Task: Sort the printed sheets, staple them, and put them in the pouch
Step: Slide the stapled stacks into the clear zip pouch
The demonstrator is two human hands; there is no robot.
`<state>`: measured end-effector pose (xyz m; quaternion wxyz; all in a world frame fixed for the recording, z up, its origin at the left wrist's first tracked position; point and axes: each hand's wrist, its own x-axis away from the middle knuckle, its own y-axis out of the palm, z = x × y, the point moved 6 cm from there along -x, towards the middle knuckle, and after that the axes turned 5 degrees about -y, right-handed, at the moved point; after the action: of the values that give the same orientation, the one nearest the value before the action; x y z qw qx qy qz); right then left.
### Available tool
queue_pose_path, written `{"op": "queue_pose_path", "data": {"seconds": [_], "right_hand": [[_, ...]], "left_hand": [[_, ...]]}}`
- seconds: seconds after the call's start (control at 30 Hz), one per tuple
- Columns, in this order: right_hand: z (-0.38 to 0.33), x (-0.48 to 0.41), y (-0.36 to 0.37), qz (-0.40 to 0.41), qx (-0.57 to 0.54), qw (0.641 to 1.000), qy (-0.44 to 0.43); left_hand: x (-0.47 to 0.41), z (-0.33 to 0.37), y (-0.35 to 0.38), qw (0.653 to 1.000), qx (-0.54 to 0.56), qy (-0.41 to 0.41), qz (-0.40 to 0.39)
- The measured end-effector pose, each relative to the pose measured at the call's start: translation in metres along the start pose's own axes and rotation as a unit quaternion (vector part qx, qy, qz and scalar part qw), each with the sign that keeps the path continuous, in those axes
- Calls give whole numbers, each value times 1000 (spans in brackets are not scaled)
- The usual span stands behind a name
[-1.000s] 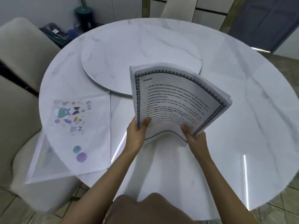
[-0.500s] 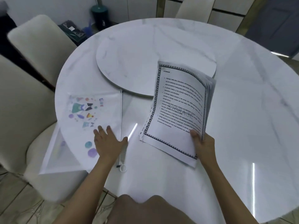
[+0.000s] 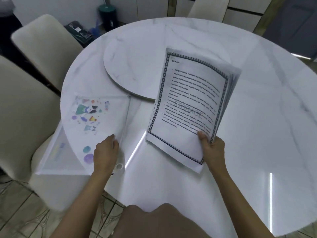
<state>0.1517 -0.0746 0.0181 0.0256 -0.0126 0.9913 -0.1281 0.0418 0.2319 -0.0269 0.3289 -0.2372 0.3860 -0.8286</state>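
A stack of printed sheets (image 3: 188,107) with a dark patterned border and the heading "STORAGE" is held up above the table, its right edges fanned. My right hand (image 3: 211,148) grips its lower right corner, thumb on top. A translucent zip pouch (image 3: 96,124) with colourful cartoon prints lies flat at the table's left edge, its lower left corner hanging over the rim. My left hand (image 3: 105,152) sits with curled fingers at the pouch's zipper edge near the lower right corner; a white ring pull (image 3: 119,166) lies just beside it. No stapler is in view.
The round white marble table (image 3: 257,134) carries a raised marble turntable (image 3: 137,66) at its centre. Cream chairs (image 3: 42,45) stand to the left and one at the far side. A dark bin (image 3: 107,18) and a bag sit on the floor behind.
My left hand let go of the sheets, moved left to the pouch and now curls its fingers at the zipper edge. My right hand alone holds the stack, turned more upright.
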Motion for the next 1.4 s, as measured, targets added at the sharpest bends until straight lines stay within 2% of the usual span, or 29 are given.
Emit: {"op": "queue_pose_path", "data": {"seconds": [0.2, 0.33, 0.63, 0.87, 0.97, 1.2, 1.4], "right_hand": [[4, 20, 40, 75, -93, 990, 71], [14, 38, 67, 73, -125, 981, 130], [16, 46, 78, 4, -88, 989, 121], [28, 45, 83, -71, -54, 986, 139], [33, 39, 84, -99, -52, 981, 157], [39, 27, 82, -197, -126, 953, 192], [47, 15, 71, -234, -146, 935, 223]], "left_hand": [[20, 5, -5, 996, 84, -1, 38], [31, 7, 0, 992, 115, -7, 56], [40, 24, 16, 988, 156, 14, 0], [44, 35, 25, 993, 105, 44, -25], [44, 39, 30, 994, 86, 57, -35], [46, 47, 32, 993, 84, 80, -32], [47, 49, 32, 992, 92, 78, -35]]}}
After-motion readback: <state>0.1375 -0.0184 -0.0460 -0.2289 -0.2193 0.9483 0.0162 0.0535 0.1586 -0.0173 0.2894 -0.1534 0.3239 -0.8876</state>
